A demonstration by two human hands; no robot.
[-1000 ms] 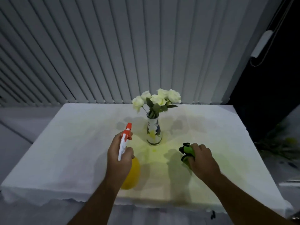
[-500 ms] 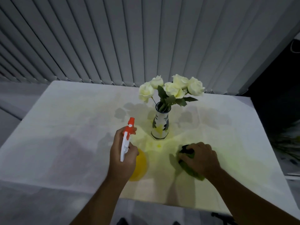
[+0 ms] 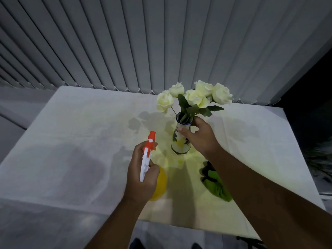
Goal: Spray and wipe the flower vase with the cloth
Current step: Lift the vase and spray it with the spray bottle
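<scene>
Looks like a room in a home, dimly lit. Pale vertical blinds (image 3: pixel 125 42) filling the upper frame, as over a window or patio door. Below them, at centre, a table under a white cloth (image 3: pixel 71 141), dressed with a painted vase (image 3: pixel 179 142) of cream roses (image 3: pixel 195 96). Dark opening at far right.

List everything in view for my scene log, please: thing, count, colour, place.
vase: 1, white with blue and yellow pattern, table centre
roses: 5, cream, in the vase
spray bottle: 1, yellow body, white and orange head, near front edge
cloth: 1, green, on table under right forearm
table: 1, white cover
blinds: grey, behind table
left hand: grips spray bottle
right hand: holds vase neck
</scene>
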